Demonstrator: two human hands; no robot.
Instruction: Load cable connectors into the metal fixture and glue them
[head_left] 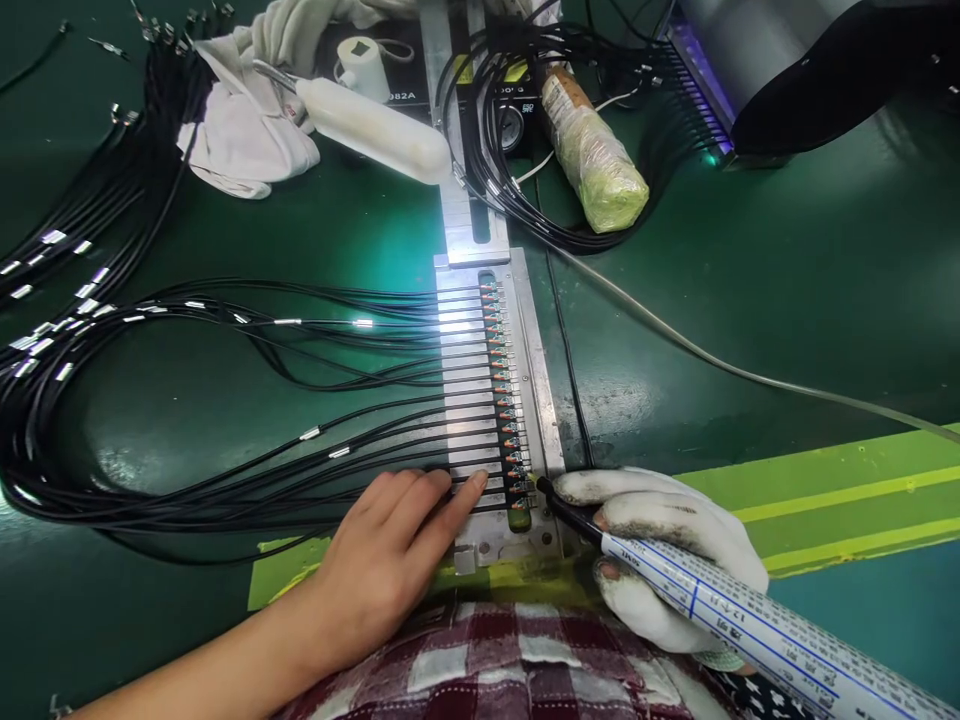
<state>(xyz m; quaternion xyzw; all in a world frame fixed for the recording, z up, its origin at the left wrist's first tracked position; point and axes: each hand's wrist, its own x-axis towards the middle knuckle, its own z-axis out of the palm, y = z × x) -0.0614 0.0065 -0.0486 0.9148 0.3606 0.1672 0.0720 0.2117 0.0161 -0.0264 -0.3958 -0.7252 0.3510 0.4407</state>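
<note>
A metal fixture lies before me, with a row of black cables running across it. Small connectors at the cable ends line up over its slot. My left hand, bare, rests at the fixture's lower left, index finger stretched out onto a cable beside the lower connectors; its thumb is hidden. My right hand, in a soiled white glove with bare fingertips, grips a printed white glue tube. The tube's black nozzle points left, its tip at a connector near the bottom of the row.
Behind the fixture are a white-handled tool, a plastic-wrapped roll and a white cloth glove. Cable bundles loop at left. A purple-lit device stands at back right. A grey cord crosses the green table.
</note>
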